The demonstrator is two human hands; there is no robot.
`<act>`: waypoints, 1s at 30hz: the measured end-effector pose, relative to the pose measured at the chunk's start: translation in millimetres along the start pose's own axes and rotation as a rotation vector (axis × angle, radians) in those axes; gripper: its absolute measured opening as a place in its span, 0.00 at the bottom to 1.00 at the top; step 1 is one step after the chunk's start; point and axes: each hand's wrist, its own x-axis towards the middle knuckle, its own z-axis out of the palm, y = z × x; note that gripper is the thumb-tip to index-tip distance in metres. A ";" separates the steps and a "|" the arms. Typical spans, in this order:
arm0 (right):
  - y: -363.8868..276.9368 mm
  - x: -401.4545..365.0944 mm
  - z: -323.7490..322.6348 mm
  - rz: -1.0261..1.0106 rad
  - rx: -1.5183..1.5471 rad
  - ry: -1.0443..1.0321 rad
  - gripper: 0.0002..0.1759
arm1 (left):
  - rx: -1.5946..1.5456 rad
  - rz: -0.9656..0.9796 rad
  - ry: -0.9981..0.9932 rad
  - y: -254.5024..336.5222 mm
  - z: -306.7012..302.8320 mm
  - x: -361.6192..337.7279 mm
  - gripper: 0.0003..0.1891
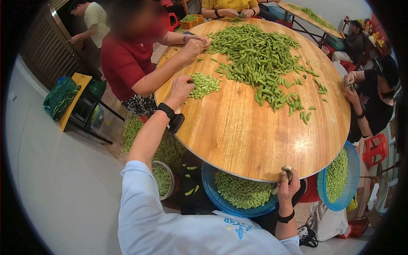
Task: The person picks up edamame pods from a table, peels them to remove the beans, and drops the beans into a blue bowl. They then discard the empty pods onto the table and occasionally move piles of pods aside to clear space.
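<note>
My left hand (182,88) reaches over the left side of the round wooden table (238,131), its fingers curled at the edge of a small pile of shelled green beans (205,85). Whether a bean is between those fingers is hidden. My right hand (289,185) is at the near table edge, closed, with dark-stained fingertips pressed together. I cannot make out what it pinches; a small pale spot shows beside it. Below it, a blue basket (208,187) of shelled beans (242,189) sits under the table edge. A large heap of green bean pods (255,55) covers the table's far half.
A person in a red top (131,55) works at my left; a person in black (378,93) sits at the right, one in yellow (229,5) across. Pods lie on the floor (134,134) and in a bucket (172,187). Another blue basket (352,170) stands right, near a red stool (375,146).
</note>
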 end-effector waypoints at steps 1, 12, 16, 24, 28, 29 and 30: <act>0.4 -0.4 -0.3 0.002 0.001 -0.002 0.07 | -0.164 -0.082 0.016 1.9 -2.8 -1.5 0.09; 10.5 -1.5 -0.7 -0.074 -0.007 -0.018 0.07 | -0.782 -0.394 -0.249 19.5 -25.7 -31.7 0.04; 6.2 -0.2 0.0 -0.045 0.011 -0.024 0.08 | -0.683 -0.411 -0.210 20.9 -27.4 -41.5 0.04; -56.1 22.2 26.7 0.085 -0.030 -0.207 0.09 | -0.743 -0.274 -0.511 128.3 -27.5 -103.8 0.06; -71.8 31.2 59.5 0.071 0.065 -0.260 0.11 | -0.736 -0.224 -0.803 180.6 -25.0 -138.7 0.07; -66.3 30.2 65.6 0.117 0.164 -0.293 0.12 | -0.771 -0.199 -0.848 192.1 -26.0 -143.1 0.07; -61.0 29.4 67.4 0.158 0.266 -0.331 0.12 | -0.802 -0.241 -0.896 200.0 -26.4 -146.6 0.07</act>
